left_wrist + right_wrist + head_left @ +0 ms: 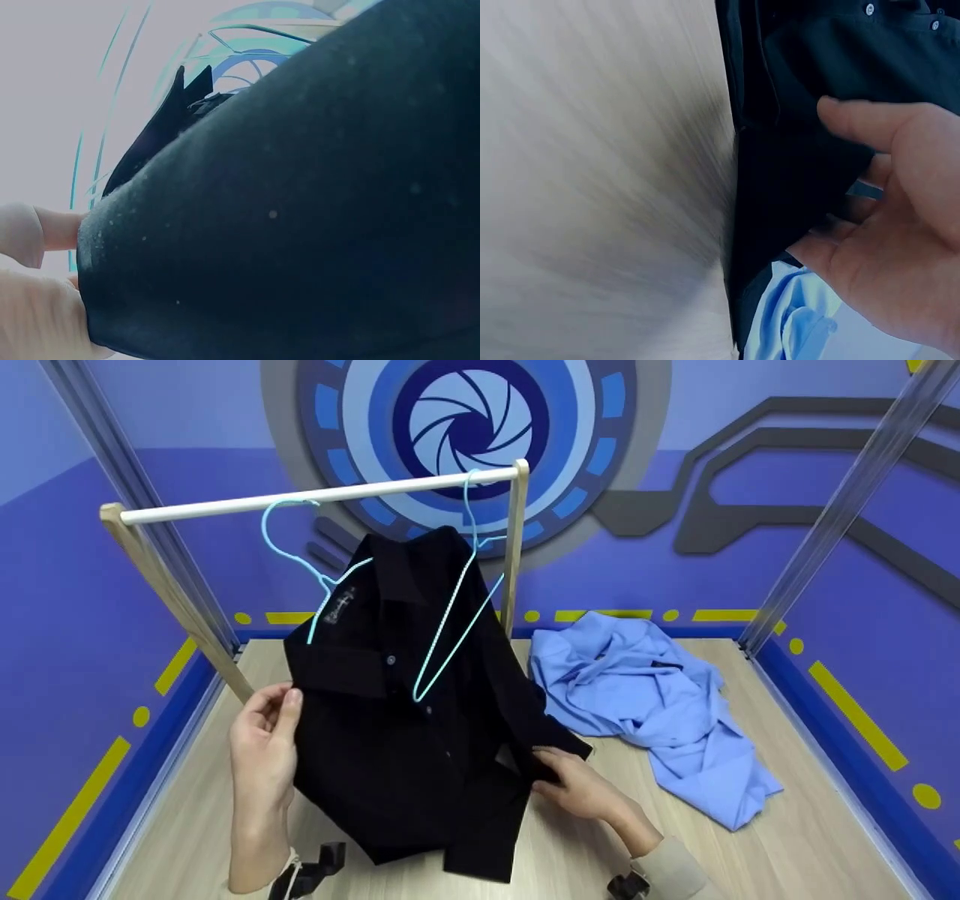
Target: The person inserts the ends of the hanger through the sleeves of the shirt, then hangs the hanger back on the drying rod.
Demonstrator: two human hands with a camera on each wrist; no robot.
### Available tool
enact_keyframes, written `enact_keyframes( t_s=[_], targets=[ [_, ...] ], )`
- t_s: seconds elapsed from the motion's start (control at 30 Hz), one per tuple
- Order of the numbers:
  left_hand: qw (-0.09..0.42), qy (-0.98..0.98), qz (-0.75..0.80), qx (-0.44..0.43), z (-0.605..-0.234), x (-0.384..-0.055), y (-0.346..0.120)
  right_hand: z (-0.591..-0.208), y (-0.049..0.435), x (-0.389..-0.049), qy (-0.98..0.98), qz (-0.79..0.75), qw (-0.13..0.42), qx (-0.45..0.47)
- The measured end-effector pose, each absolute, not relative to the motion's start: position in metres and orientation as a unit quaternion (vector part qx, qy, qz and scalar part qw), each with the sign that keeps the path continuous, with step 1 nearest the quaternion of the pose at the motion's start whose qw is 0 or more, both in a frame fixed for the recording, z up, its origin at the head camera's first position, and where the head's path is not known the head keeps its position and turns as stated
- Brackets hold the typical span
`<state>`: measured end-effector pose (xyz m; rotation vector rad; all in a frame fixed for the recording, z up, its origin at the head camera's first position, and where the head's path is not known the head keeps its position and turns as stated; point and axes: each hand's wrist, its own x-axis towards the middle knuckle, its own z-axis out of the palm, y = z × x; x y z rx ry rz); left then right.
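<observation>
A black button-up shirt is in the middle of the head view, its collar up near the rack. A light-blue hanger goes into its neck opening, its hook at the rod. My left hand pinches the shirt's left edge between thumb and fingers; the left wrist view is mostly filled by black cloth. Low on the right side, my right hand touches the black cloth. In the right wrist view, that hand's thumb stands apart from its fingers. A second light-blue hanger hangs in front of the shirt.
The rack has a white rod and wooden side posts. A crumpled blue shirt lies on the wooden tabletop to the right. Blue printed panels enclose the back and sides.
</observation>
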<state>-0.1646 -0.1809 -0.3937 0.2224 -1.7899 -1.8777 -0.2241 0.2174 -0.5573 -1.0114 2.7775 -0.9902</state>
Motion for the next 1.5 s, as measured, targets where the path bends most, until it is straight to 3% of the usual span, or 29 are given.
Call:
enact_keyframes(
  t_s=[0.3,0.93,1.5],
  targets=[
    [0.252,-0.681,-0.681,0.091,-0.388,-0.17,-0.182,-0.559,0.216,-0.227,0.893,-0.312,-0.074,-0.315],
    [0.244,-0.679,-0.687,0.093,-0.378,-0.182,-0.184,-0.556,0.211,-0.228,0.868,-0.382,-0.13,-0.29],
    [0.221,-0.703,-0.67,0.088,-0.376,-0.191,-0.183,-0.557,0.212,-0.228,0.875,-0.387,-0.085,-0.279]
  ],
)
